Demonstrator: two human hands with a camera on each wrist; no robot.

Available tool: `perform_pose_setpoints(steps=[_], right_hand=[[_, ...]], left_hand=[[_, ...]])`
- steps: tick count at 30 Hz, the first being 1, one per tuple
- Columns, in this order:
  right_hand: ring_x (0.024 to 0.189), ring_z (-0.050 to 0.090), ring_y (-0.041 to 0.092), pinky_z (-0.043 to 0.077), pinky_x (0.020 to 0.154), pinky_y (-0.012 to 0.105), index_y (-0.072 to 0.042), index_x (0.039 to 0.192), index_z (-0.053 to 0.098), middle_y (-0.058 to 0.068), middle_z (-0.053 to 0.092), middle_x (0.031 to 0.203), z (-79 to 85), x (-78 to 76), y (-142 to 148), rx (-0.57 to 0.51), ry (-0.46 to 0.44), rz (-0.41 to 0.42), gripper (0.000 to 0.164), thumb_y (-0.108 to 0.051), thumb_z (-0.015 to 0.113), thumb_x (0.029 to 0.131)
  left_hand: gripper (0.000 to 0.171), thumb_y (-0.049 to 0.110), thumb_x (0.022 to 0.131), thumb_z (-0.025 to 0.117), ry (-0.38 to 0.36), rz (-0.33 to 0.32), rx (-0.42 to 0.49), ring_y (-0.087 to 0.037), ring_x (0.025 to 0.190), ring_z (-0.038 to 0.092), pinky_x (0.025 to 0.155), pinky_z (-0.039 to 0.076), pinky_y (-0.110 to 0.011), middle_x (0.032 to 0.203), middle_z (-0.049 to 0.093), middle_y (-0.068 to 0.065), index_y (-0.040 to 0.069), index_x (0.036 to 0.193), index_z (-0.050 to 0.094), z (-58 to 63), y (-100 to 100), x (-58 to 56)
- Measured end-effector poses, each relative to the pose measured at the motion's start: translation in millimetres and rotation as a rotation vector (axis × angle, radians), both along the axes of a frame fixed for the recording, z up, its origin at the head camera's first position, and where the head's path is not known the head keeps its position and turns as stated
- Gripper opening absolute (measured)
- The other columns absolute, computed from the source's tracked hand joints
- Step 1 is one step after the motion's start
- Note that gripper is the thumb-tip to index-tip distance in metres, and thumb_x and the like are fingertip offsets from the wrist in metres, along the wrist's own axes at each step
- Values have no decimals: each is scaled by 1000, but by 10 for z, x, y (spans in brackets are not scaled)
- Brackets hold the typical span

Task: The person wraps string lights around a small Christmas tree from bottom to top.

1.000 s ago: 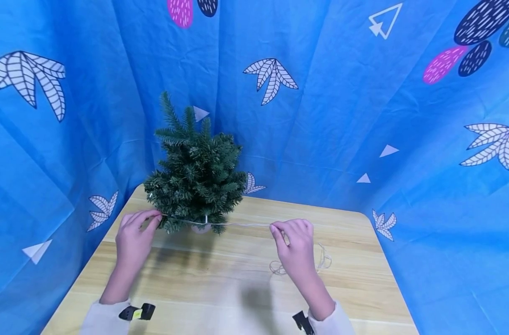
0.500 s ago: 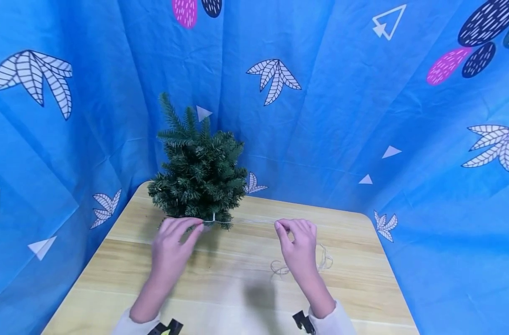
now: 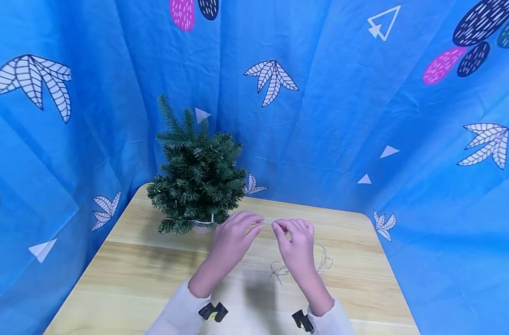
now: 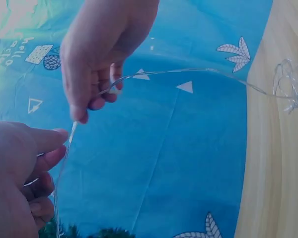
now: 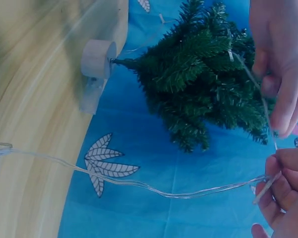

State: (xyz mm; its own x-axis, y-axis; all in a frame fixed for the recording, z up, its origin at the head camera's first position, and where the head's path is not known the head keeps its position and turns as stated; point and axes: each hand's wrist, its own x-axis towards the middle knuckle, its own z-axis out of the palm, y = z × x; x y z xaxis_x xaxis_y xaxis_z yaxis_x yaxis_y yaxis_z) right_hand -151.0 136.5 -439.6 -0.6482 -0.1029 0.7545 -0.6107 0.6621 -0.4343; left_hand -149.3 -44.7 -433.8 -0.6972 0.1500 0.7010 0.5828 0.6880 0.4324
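A clear, thin string of fairy lights (image 4: 179, 71) runs through both hands. My right hand (image 3: 298, 239) pinches it between thumb and fingertips, right of the tree. Just left of those fingertips, my left hand (image 3: 236, 230) holds the string lightly with thumb and forefinger. One end section crosses the lower front branches of a small artificial Christmas tree (image 3: 197, 177), where a short white piece (image 3: 213, 217) shows. In the right wrist view, the string also leads down from the right hand to the table.
A loose coil (image 3: 279, 269) of the string lies on the wooden table (image 3: 355, 298), partly behind the right forearm. The tree's round pale base (image 5: 98, 58) stands near the back left. Blue patterned curtain (image 3: 321, 116) encloses the back and sides.
My left hand has slid rightward along the string, from the tree's left side to close beside the right hand. The right hand has stayed nearly still; the string end now droops at the tree.
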Motion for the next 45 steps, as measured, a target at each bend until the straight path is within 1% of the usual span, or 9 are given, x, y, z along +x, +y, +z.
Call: perform_pose_setpoints(steps=[3, 8, 14, 17, 22, 32, 35, 40, 45], right_hand=[[78, 60, 17, 37, 95, 45, -7, 92, 76, 1, 69, 75, 13, 4, -5, 0, 4, 16, 4, -9, 75, 90], [78, 60, 17, 36, 94, 44, -7, 93, 76, 1, 69, 75, 33, 0, 2, 15, 6, 33, 4, -8, 76, 88], [80, 59, 17, 36, 93, 45, -7, 91, 76, 1, 70, 78, 69, -29, 63, 68, 11, 54, 7, -7, 80, 85], [82, 59, 19, 35, 95, 46, -7, 89, 75, 2, 71, 79, 99, -42, 120, 98, -11, 52, 8, -9, 81, 84], [85, 61, 22, 34, 97, 46, -7, 88, 74, 3, 72, 80, 185, -48, 244, 122, -78, 40, 10, -9, 83, 82], [86, 58, 20, 35, 95, 43, -7, 93, 76, -2, 69, 76, 299, -18, 397, 163, -199, 10, 13, -4, 81, 82], [86, 59, 21, 37, 93, 42, -6, 95, 77, -2, 69, 76, 288, -15, 417, 173, -224, -13, 12, -5, 80, 83], [90, 58, 20, 41, 84, 39, -7, 95, 78, -1, 70, 80, 280, -21, 520, 136, -274, -83, 9, -8, 79, 86], [95, 58, 20, 42, 84, 40, -9, 96, 78, 0, 73, 85, 304, -31, 683, 140, -324, -109, 8, -11, 78, 88]], left_hand=[[18, 26, 88, 79, -46, 7, -23, -9, 89, 71, 59, 51, -18, 104, 74, 8, 24, 106, 77, 10, 73, -42], [14, 25, 88, 79, -81, 6, -31, -7, 80, 70, 55, 45, -15, 101, 74, 9, 24, 102, 77, 27, 108, -73], [9, 27, 92, 75, -11, 8, -134, -6, 79, 68, 48, 35, -11, 97, 74, 11, 25, 100, 78, 46, 98, -111], [9, 28, 92, 75, 29, 47, -168, -6, 74, 67, 45, 31, -11, 96, 74, 10, 24, 99, 78, 43, 107, -160], [7, 29, 91, 75, 18, 105, -143, -8, 70, 68, 47, 35, -15, 97, 75, 9, 25, 97, 78, 36, 129, -227], [9, 30, 92, 75, 36, 138, -128, -10, 70, 68, 48, 41, -20, 97, 76, 8, 24, 97, 79, 92, 207, -270], [10, 31, 93, 74, 29, 151, -123, -11, 70, 68, 47, 40, -20, 98, 76, 7, 24, 98, 79, 89, 211, -309], [9, 28, 92, 75, 45, 177, -108, -10, 58, 62, 42, 32, -19, 94, 74, 6, 22, 98, 80, 53, 181, -397], [7, 27, 92, 76, 36, 196, -79, -8, 57, 59, 42, 30, -17, 92, 73, 7, 22, 96, 79, 39, 139, -462]])
